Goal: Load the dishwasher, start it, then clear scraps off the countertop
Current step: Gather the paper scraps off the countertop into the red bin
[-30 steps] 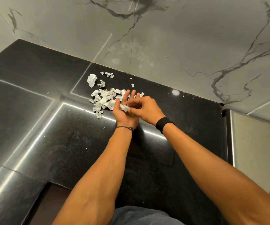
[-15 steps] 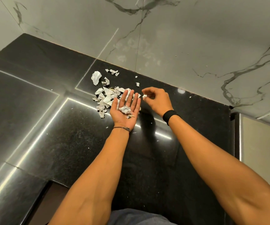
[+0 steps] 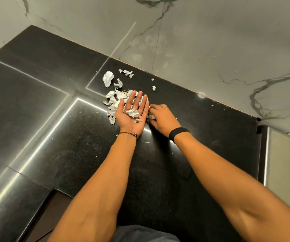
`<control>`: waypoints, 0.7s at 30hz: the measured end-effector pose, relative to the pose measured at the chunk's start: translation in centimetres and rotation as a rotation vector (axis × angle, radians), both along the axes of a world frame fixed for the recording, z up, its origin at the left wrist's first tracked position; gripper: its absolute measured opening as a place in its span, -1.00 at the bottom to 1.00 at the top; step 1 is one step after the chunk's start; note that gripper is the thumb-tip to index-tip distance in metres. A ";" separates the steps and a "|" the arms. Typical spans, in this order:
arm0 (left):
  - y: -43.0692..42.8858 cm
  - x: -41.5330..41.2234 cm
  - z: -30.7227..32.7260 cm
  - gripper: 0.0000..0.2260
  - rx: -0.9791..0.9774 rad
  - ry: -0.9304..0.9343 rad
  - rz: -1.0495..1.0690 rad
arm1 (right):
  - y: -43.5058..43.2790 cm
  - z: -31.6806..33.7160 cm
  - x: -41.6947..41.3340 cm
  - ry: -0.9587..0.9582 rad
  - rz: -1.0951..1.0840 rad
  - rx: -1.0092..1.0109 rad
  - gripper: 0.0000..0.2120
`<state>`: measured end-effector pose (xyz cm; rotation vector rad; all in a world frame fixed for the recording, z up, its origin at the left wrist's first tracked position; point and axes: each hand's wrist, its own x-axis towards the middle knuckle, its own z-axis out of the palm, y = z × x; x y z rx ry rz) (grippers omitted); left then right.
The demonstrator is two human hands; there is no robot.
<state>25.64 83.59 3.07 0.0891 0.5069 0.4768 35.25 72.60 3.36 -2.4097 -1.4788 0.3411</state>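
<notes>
Head cam view, looking down at the black countertop (image 3: 67, 140): the left hand (image 3: 130, 117) is lying palm up with the fingers spread and straight, working as a little tray. A crumpled wad of white paper scraps (image 3: 132, 113) is sitting in the middle of that palm, with a couple of tiny bits just below it near the heel of the hand. The right hand (image 3: 162, 119) is hovering palm down right beside it, fingers bending in toward a few white bits at the edge of the left palm. Honestly can't tell if it's actually pinching one, since the fingertips are tucked out of sight. The main pile (image 3: 113, 102) is lying on the counter under and just past the left fingers, toward the wall. A bigger crumpled piece (image 3: 107, 79) and some loose bits are sitting further back near the marble-look wall (image 3: 210, 46), and small crumbs are scattered around the forearms. There's a thin bracelet (image 3: 129, 134) on the left wrist and a black wristband (image 3: 178, 132) on the right.
</notes>
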 end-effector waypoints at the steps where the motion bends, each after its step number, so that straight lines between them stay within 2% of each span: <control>1: -0.1 -0.2 0.0 -0.54 0.007 0.000 -0.004 | -0.3 -0.2 -0.5 -0.038 0.015 -0.014 -0.72; 6: -0.7 -1.4 0.3 -0.54 0.015 -0.001 -0.007 | -2.1 -0.1 -2.0 -0.147 0.035 -0.049 -0.77; 9: -0.8 -2.0 0.4 -0.53 0.020 0.024 0.004 | -2.6 0.8 -2.3 -0.103 -0.055 -0.082 -0.78; 12: -1.1 -2.5 0.5 -0.53 0.032 0.042 0.009 | -3.1 2.0 -2.4 0.081 -0.289 0.013 -0.83; 15: -1.5 -2.6 0.7 -0.55 0.042 0.056 0.016 | -3.4 3.1 -2.5 0.334 -0.499 0.228 -0.91; 18: -2.0 -2.5 0.7 -0.54 0.057 0.070 0.016 | -3.1 4.4 -3.1 0.545 -0.541 0.428 -0.92; 21: -2.8 -2.1 0.9 -0.56 0.083 0.085 -0.005 | -2.4 5.7 -3.7 0.680 -0.495 0.516 -0.88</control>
